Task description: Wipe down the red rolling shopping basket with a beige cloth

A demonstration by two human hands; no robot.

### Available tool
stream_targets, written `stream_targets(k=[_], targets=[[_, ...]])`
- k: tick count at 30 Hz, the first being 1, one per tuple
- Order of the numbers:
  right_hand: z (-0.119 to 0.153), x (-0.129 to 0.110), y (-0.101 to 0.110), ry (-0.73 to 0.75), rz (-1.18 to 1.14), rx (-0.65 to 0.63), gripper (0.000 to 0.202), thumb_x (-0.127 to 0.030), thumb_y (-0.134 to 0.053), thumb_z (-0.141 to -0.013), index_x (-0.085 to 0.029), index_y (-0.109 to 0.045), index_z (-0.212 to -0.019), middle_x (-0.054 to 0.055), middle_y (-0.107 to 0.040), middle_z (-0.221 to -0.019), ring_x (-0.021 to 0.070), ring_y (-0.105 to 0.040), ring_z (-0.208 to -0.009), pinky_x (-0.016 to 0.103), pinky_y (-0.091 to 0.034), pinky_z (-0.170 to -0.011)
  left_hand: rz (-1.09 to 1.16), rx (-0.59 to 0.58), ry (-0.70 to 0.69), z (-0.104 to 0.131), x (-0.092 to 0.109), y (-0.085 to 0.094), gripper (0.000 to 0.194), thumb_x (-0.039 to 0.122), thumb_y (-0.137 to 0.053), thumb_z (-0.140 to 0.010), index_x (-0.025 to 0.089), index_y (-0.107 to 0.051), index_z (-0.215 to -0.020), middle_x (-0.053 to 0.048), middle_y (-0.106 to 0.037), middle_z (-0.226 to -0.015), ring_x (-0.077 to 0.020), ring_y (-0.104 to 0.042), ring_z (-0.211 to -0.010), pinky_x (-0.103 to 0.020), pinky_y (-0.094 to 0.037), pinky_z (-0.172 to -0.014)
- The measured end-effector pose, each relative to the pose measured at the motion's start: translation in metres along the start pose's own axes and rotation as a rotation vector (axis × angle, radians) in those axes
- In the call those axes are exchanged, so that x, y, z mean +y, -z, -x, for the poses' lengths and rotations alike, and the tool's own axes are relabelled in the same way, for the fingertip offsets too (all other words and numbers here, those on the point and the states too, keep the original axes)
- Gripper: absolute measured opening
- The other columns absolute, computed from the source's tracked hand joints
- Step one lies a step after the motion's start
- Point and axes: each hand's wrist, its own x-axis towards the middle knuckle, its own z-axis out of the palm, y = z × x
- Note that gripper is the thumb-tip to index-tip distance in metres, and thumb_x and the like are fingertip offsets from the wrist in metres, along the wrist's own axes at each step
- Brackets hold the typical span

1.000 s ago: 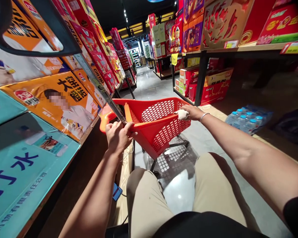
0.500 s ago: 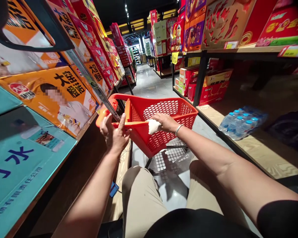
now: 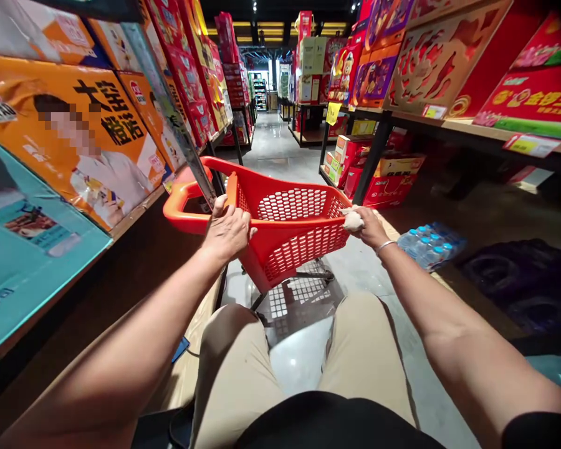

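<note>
An orange plastic shopping cart (image 3: 299,240) with a perforated basket stands in a shop aisle just in front of my knees. My left hand (image 3: 228,229) rests closed over the near rim at the cart's left corner, next to its looped handle. My right hand (image 3: 367,224) presses a small white cloth (image 3: 353,219) against the cart's right rim. The basket looks empty inside. My legs in beige trousers fill the lower middle of the view.
Shelves of orange, red and teal cartons (image 3: 88,137) line the left side. On the right, red gift boxes (image 3: 388,178) sit on wooden racks, and a pack of water bottles (image 3: 425,246) lies on a low shelf. The glossy aisle floor (image 3: 280,149) runs straight ahead.
My right hand with the cloth moved from the cart's near rim back to its right rim. My left hand closed over the near-left rim. The view tilted down and shifted.
</note>
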Motion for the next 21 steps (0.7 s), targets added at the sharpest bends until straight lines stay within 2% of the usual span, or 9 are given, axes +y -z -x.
stream_targets(k=[1, 3, 6, 9, 11, 12, 15, 19, 21], targets=[[-0.002, -0.002, -0.001, -0.012, -0.038, 0.006, 0.056, -0.033, -0.073, -0.077, -0.018, -0.061, -0.129, 0.017, -0.061, -0.132, 0.0325, -0.056, -0.120, 0.045, -0.046, -0.098, 0.009, 0.010, -0.007, 0.001, 0.001, -0.001, 0.020, 0.034, -0.059, -0.089, 0.014, -0.065, -0.092, -0.016, -0.066, -0.090, -0.0359, -0.060, -0.105, -0.053, -0.036, -0.111], [-0.007, -0.030, -0.006, 0.008, -0.147, 0.023, 0.057, -0.033, -0.075, -0.074, -0.017, -0.062, -0.127, 0.016, -0.062, -0.129, 0.0317, -0.058, -0.118, 0.045, -0.047, -0.099, -0.007, 0.018, -0.027, 0.002, 0.002, -0.001, 0.021, 0.033, -0.063, -0.085, 0.014, -0.065, -0.093, -0.016, -0.065, -0.091, -0.0373, -0.059, -0.105, -0.055, -0.035, -0.112], [-0.014, -0.113, -0.020, 0.203, -0.316, 0.016, 0.059, -0.038, -0.078, -0.074, -0.019, -0.062, -0.127, 0.014, -0.063, -0.127, 0.0293, -0.059, -0.117, 0.044, -0.046, -0.103, -0.063, 0.012, -0.048, 0.002, 0.003, -0.003, 0.019, 0.029, -0.064, -0.083, 0.013, -0.065, -0.094, -0.015, -0.065, -0.091, -0.0356, -0.059, -0.103, -0.054, -0.033, -0.113], [-0.021, -0.198, -0.032, 0.383, -0.400, -0.013, 0.057, -0.037, -0.075, -0.081, -0.025, -0.059, -0.135, 0.011, -0.058, -0.138, 0.0285, -0.051, -0.131, 0.045, -0.040, -0.112, -0.084, 0.015, -0.032, 0.003, 0.003, -0.006, 0.014, 0.022, -0.057, -0.087, 0.014, -0.066, -0.094, -0.013, -0.064, -0.088, -0.0324, -0.060, -0.100, -0.052, -0.033, -0.114], [-0.026, -0.231, -0.036, 0.434, -0.410, -0.038, 0.056, -0.032, -0.070, -0.085, -0.029, -0.056, -0.140, 0.009, -0.054, -0.144, 0.0266, -0.046, -0.137, 0.044, -0.037, -0.115, -0.075, 0.034, -0.023, 0.005, 0.002, -0.008, 0.018, 0.016, -0.049, -0.090, 0.015, -0.066, -0.095, -0.012, -0.064, -0.086, -0.0304, -0.061, -0.097, -0.051, -0.033, -0.115], [-0.028, -0.237, -0.038, 0.449, -0.409, -0.049, 0.053, -0.028, -0.067, -0.088, -0.030, -0.056, -0.140, 0.008, -0.053, -0.145, 0.0254, -0.046, -0.138, 0.043, -0.037, -0.115, -0.067, 0.047, -0.022, 0.007, 0.002, -0.009, 0.021, 0.014, -0.046, -0.092, 0.015, -0.067, -0.096, -0.011, -0.064, -0.086, -0.0299, -0.061, -0.096, -0.051, -0.032, -0.115], [-0.028, -0.221, -0.040, 0.445, -0.377, -0.062, 0.045, -0.021, -0.058, -0.090, -0.029, -0.061, -0.134, 0.007, -0.055, -0.142, 0.0243, -0.050, -0.132, 0.041, -0.040, -0.109, -0.039, 0.070, -0.018, 0.014, 0.003, -0.010, 0.027, 0.013, -0.043, -0.094, 0.017, -0.068, -0.104, -0.011, -0.066, -0.091, -0.0296, -0.060, -0.098, -0.049, -0.033, -0.115], [-0.016, -0.154, -0.033, 0.278, -0.239, -0.043, 0.043, -0.017, -0.059, -0.086, -0.026, -0.064, -0.128, 0.010, -0.061, -0.137, 0.0276, -0.053, -0.127, 0.045, -0.036, -0.105, 0.005, 0.070, 0.001, 0.019, 0.005, -0.011, 0.032, 0.011, -0.041, -0.095, 0.017, -0.067, -0.112, -0.012, -0.069, -0.105, -0.0286, -0.061, -0.105, -0.045, -0.035, -0.115], [-0.009, -0.122, -0.026, 0.159, -0.159, -0.023, 0.041, -0.020, -0.061, -0.084, -0.025, -0.064, -0.125, 0.010, -0.063, -0.133, 0.0291, -0.054, -0.125, 0.047, -0.035, -0.105, 0.014, 0.069, 0.002, 0.019, 0.007, -0.011, 0.031, 0.012, -0.043, -0.094, 0.016, -0.066, -0.114, -0.013, -0.069, -0.113, -0.0292, -0.060, -0.110, -0.046, -0.033, -0.117]])
